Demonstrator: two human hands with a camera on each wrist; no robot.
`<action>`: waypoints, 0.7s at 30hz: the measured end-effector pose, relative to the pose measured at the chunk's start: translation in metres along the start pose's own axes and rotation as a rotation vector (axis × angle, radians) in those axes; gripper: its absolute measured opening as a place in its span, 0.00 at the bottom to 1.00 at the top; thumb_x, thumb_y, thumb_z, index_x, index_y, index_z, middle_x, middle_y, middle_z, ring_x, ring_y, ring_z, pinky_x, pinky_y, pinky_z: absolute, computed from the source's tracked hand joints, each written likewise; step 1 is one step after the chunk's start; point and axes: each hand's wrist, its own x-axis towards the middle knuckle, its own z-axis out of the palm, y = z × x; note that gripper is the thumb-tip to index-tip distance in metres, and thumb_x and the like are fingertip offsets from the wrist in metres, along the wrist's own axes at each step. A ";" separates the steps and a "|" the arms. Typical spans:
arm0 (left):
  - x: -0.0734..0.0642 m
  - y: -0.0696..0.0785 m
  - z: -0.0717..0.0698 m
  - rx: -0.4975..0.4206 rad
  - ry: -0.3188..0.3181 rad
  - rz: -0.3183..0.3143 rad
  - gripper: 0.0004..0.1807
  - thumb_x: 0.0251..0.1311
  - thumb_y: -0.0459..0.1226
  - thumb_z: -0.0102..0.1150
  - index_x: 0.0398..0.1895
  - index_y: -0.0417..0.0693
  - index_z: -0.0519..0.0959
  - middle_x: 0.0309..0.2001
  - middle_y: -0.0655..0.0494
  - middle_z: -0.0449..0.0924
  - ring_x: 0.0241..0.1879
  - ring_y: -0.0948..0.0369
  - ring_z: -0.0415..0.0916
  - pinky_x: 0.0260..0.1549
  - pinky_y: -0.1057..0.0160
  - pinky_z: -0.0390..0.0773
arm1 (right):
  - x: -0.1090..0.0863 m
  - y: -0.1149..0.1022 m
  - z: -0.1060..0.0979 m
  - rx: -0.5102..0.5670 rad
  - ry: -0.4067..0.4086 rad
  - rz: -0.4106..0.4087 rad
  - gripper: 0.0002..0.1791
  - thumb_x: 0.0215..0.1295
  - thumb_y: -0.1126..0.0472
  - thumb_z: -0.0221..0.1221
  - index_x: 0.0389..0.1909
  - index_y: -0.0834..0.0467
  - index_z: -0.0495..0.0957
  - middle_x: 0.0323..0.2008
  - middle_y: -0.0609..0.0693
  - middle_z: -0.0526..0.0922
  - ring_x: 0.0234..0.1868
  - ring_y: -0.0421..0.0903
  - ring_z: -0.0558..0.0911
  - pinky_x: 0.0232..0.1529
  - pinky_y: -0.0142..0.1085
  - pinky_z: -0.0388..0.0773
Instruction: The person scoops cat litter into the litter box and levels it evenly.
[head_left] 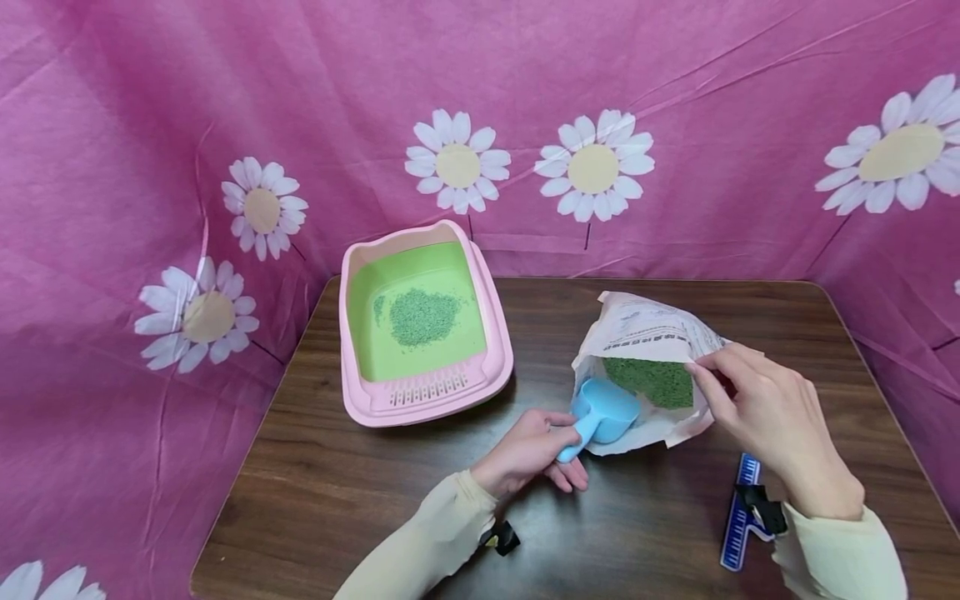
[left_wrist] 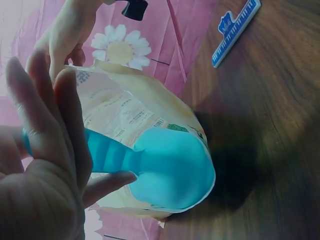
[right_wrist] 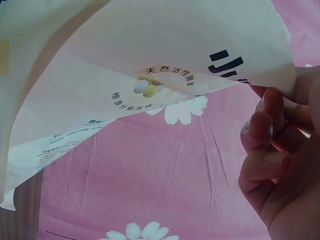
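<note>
In the head view, my left hand (head_left: 532, 450) holds a light blue scoop (head_left: 606, 407) by its handle, with the scoop's bowl inside the mouth of a white paper bag (head_left: 645, 321). Green granules, which look like cat litter (head_left: 651, 380), lie inside the bag. My right hand (head_left: 765, 408) pinches the bag's edge at its right side; the right wrist view shows thumb and fingers on the printed paper (right_wrist: 210, 55). The left wrist view shows the scoop (left_wrist: 170, 167) from behind, its handle gripped by my left hand (left_wrist: 50, 145). What the bowl holds is hidden there.
A pink litter box (head_left: 497, 367) with a green inside stands on the back left of the wooden table (head_left: 315, 492), a patch of green granules (head_left: 423, 317) on its floor. A blue ruler-like clip (head_left: 737, 521) lies near my right wrist. Flowered pink cloth (head_left: 517, 242) hangs behind.
</note>
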 end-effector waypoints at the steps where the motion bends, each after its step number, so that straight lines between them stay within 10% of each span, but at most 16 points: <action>1: 0.001 0.001 0.000 0.006 0.000 -0.001 0.28 0.59 0.30 0.47 0.64 0.27 0.62 0.17 0.45 0.81 0.16 0.61 0.80 0.14 0.70 0.79 | 0.000 0.000 0.000 -0.001 0.000 0.000 0.04 0.51 0.61 0.67 0.26 0.52 0.80 0.23 0.43 0.76 0.16 0.39 0.67 0.13 0.36 0.60; 21: 0.018 0.003 0.013 -0.066 0.070 -0.049 0.24 0.61 0.29 0.47 0.62 0.32 0.66 0.20 0.36 0.81 0.16 0.57 0.81 0.16 0.66 0.82 | 0.001 -0.002 -0.003 -0.001 -0.008 -0.007 0.04 0.52 0.62 0.66 0.25 0.53 0.79 0.22 0.43 0.74 0.17 0.39 0.67 0.14 0.35 0.60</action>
